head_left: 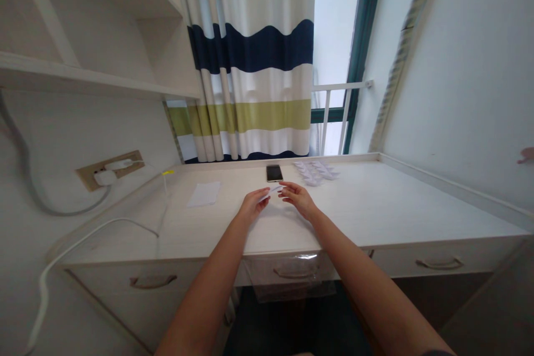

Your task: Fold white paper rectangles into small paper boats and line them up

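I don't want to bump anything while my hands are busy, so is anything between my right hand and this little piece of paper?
Nothing visible: your right hand's fingertips are right by the small white paper. The phone and folded papers lie beyond, not between them.

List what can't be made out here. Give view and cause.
All head view:
- Small white paper: exact folds; too small, partly behind fingers of the left hand.
- Right hand: whether its fingertips grip the paper; too small.
- Folded white pieces: count; small, crowded.
- Phone: screen content; dark, small.
- White cable: lower end; cut off by bottom edge.
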Available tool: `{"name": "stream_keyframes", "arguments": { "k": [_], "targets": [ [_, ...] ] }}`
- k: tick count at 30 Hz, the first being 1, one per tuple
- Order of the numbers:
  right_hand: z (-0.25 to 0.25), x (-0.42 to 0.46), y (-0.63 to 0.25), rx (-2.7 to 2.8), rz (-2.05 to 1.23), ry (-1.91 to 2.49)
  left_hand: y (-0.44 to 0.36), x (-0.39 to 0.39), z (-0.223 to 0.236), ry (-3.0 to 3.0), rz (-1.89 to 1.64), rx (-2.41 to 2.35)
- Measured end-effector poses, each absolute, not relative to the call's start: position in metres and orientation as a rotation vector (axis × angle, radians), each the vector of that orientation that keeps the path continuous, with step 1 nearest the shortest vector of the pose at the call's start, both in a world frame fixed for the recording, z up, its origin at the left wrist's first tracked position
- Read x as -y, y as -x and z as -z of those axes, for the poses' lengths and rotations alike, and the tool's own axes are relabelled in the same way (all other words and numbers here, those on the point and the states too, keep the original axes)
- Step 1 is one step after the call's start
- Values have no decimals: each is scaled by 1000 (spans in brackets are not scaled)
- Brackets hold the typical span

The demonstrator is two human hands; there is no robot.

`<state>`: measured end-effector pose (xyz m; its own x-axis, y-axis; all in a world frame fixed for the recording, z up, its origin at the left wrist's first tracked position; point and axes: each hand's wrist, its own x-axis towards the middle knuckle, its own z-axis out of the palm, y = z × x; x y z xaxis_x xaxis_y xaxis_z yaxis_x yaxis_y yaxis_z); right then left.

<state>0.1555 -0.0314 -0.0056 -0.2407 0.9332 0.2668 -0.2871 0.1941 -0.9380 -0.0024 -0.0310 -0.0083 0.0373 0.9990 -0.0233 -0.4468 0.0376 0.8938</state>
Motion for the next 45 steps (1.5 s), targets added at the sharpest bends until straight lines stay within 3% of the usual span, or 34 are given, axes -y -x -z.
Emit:
{"name": "stream_keyframes", "arguments": {
  "k": [19,28,45],
  "targets": [
    [16,23,-154,1543,-1085,791,-1,31,11,-1203,-1403,-1123],
    [19,21,-152,1696,-970,880,-3,33,13,-1241,-1252,-1069],
    [14,23,-156,1213,-1239,826,-6,35,8,-1325,-1313,-939]
  ]
}}
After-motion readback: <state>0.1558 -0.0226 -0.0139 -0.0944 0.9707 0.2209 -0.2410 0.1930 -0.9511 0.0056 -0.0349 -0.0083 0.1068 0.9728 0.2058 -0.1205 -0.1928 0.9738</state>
